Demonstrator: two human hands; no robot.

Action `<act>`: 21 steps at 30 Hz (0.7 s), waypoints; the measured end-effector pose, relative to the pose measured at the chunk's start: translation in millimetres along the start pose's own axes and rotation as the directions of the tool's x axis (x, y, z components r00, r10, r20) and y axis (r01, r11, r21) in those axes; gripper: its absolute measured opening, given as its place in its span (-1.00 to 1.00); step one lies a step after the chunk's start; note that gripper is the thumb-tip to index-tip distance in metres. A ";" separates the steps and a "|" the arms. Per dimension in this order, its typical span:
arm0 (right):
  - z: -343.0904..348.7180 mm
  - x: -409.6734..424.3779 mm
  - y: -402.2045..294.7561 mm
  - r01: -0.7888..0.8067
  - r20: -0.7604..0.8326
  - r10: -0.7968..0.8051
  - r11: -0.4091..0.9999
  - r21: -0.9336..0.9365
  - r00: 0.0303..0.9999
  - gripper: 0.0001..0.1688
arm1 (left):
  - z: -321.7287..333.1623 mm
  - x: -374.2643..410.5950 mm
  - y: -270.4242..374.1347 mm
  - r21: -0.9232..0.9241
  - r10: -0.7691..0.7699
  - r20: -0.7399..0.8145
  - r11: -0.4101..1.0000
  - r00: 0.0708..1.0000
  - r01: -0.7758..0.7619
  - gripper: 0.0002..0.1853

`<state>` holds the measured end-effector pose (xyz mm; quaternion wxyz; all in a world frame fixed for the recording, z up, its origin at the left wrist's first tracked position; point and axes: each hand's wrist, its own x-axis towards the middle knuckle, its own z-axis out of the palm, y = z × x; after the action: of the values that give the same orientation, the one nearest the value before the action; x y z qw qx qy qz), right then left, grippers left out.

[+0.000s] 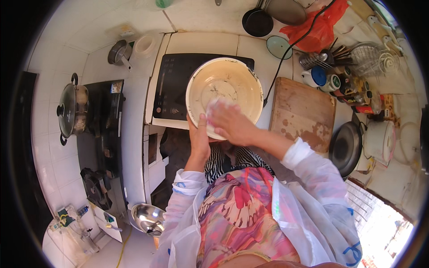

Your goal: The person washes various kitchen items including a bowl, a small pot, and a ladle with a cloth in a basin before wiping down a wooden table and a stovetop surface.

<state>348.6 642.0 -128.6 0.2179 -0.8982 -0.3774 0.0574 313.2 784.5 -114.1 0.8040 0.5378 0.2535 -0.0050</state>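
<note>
A cream basin (pixel 248 90) with dark chipped spots along its rim is tilted over the front of a black induction cooktop (pixel 172 83). My left hand (pixel 200 135) grips the basin's near left rim, thumb on the inside. Inside the basin, my right hand (pixel 234 124) presses a pale, whitish-pink cloth (pixel 218 109) against the lower wall. Cloth and fingertips are blurred. Dark marks show on the basin's bottom.
Right of the cooktop lies a wooden cutting board (pixel 301 107), with jars (pixel 331 83) and a dark frying pan (pixel 345 147) beyond. A black cord (pixel 285 55) crosses the counter. On the left stand a lidded pot (pixel 73 110), a gas stove (pixel 104 134) and a small saucepan (pixel 119 53).
</note>
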 end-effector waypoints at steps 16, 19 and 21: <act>-24.1 15.0 -32.1 -0.491 0.413 0.306 0.724 0.484 0.858 -0.54 | 3.1 3.8 -8.0 0.269 0.127 -0.055 0.957 0.990 -0.108 -0.49; 7.6 -7.9 -11.2 -0.116 0.023 0.123 0.841 0.528 0.992 -0.60 | 4.4 9.0 13.8 0.143 0.089 -0.036 0.986 0.995 -0.083 -0.50; -4.8 -27.3 32.5 0.111 -0.070 -0.112 0.994 -0.022 0.991 -0.62 | -5.0 13.0 23.7 0.218 0.024 0.055 0.975 0.998 -0.035 -0.49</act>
<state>351.7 600.9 -140.0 0.2259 -0.8792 -0.4194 0.0095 329.2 802.3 -100.5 0.7463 0.6263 0.2226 -0.0347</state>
